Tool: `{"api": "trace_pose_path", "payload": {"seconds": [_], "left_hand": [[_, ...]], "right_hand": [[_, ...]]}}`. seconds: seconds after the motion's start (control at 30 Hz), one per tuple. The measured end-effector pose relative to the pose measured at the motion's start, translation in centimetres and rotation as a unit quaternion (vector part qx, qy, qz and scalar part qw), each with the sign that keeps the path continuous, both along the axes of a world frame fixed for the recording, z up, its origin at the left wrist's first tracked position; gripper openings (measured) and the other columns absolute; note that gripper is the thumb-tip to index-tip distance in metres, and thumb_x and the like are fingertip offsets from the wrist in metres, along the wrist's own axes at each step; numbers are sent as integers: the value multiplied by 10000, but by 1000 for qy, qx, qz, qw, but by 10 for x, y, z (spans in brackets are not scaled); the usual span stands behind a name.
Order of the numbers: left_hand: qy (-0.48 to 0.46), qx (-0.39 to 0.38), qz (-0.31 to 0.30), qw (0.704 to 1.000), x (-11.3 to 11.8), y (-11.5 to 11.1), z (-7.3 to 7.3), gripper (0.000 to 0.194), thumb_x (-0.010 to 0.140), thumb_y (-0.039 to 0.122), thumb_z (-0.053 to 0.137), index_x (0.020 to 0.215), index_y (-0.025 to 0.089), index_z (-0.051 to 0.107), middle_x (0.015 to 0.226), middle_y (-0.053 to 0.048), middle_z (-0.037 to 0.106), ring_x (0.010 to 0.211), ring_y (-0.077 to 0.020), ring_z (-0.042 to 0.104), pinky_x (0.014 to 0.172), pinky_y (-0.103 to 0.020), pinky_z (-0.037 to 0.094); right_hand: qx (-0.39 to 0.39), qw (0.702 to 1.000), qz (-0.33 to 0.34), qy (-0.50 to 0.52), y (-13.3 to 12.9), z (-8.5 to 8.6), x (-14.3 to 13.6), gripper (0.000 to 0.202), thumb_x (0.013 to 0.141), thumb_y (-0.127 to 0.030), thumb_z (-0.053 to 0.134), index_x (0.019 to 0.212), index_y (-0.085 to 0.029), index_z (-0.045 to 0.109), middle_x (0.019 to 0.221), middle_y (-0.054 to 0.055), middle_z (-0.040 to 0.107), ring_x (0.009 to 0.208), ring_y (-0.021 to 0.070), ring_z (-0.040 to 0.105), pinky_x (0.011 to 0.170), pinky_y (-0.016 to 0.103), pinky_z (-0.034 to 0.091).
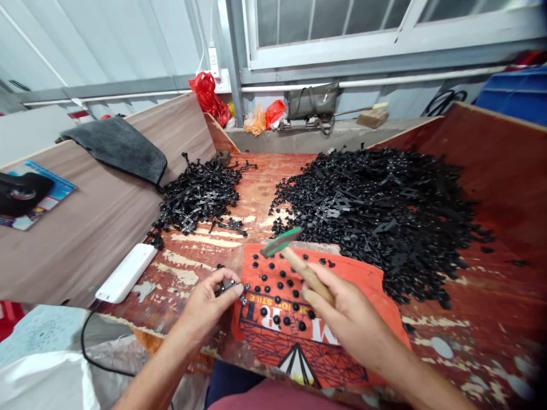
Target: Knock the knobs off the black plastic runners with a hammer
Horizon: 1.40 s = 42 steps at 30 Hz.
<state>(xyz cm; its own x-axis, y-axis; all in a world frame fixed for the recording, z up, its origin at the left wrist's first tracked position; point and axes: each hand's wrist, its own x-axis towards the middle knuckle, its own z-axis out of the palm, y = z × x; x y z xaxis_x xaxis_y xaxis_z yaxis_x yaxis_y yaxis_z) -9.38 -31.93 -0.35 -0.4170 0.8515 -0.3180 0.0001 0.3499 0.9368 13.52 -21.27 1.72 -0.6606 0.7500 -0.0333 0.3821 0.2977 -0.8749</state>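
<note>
My right hand (337, 304) is wrapped round the wooden handle of a hammer (314, 279), whose green-edged head is raised over the orange cloth (342, 356). On the cloth stand several small round black parts (277, 300), spaced apart. At the cloth's left edge, my left hand (216, 299) pinches a small dark metal piece (226, 286) between thumb and fingers. Its exact kind is too small to make out, and the fingers cover part of it. Small shiny bits (244, 296) lie by the left fingertips.
A large heap of black parts (384, 199) covers the right of the worn red table (265, 182); a smaller pile of joined black pieces (200, 196) is at left. A white power bank (127, 273) with a cable lies left. Wooden boards (106, 210) wall the sides.
</note>
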Motion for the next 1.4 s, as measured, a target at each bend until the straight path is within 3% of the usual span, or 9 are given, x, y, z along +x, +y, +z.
{"api": "trace_pose_path", "payload": {"seconds": [0.23, 0.47, 0.67, 0.87, 0.97, 1.1, 1.27, 1.4], "left_hand": [[18, -11, -7, 1000, 3, 14, -16, 269, 663, 397, 755, 722, 174, 617, 643, 43, 519, 621, -116, 452, 582, -203, 369], [16, -18, -1, 1000, 5, 18, -26, 287, 643, 413, 775, 699, 164, 645, 634, 24, 555, 603, -120, 470, 565, -211, 377], [21, -30, -7, 999, 4, 17, -26, 274, 650, 402, 778, 668, 160, 650, 592, 33, 526, 559, -104, 446, 540, -202, 351], [6, -18, -19, 1000, 1, 17, -30, 284, 683, 417, 751, 685, 149, 657, 623, 15, 567, 573, -112, 470, 553, -209, 368], [-14, -23, -7, 1000, 0, 16, -34, 312, 684, 446, 746, 686, 149, 649, 606, 19, 568, 550, -109, 465, 541, -209, 365], [-33, -30, 6, 999, 2, 16, -35, 323, 661, 444, 761, 666, 154, 620, 581, 29, 564, 532, -104, 468, 539, -204, 361], [-46, -35, 13, 998, 4, 16, -33, 341, 641, 461, 763, 682, 154, 621, 584, 29, 568, 533, -108, 474, 537, -206, 365], [-36, -24, 17, 999, 3, 15, -38, 343, 657, 464, 757, 657, 155, 608, 576, 37, 548, 534, -102, 459, 536, -203, 355]], "right_hand": [[-2, 996, -53, -77, 2, -36, 63, 418, 958, -370, 486, 1350, -244, 557, 1282, 65, 674, 1180, 271, 621, 947, 366, 521], [-7, 992, -75, -105, -1, -48, 76, 455, 952, -388, 478, 1370, -227, 559, 1269, 87, 684, 1142, 297, 650, 939, 419, 540], [20, 992, -1, -123, -5, -38, 68, 446, 1010, -349, 396, 1444, -298, 486, 1355, 65, 628, 1210, 280, 610, 995, 448, 503], [74, 986, 109, -102, -7, -15, 33, 565, 1012, -169, 358, 1496, -457, 317, 1441, -53, 545, 1196, 195, 624, 960, 377, 539], [108, 982, 128, -82, -6, -12, 18, 623, 973, -102, 401, 1494, -438, 339, 1383, -34, 607, 1141, 187, 655, 927, 339, 555], [142, 980, 116, -81, -10, -18, 10, 561, 998, -158, 366, 1522, -355, 326, 1300, 44, 663, 1083, 208, 673, 927, 369, 549], [189, 961, 122, -164, -15, -31, 7, 619, 966, -123, 360, 1531, -368, 302, 1079, 52, 727, 868, 210, 717, 780, 346, 578], [202, 965, 124, -114, -16, -28, 7, 619, 990, -137, 320, 1563, -345, 208, 1171, 67, 701, 1002, 212, 689, 841, 330, 557]]}}
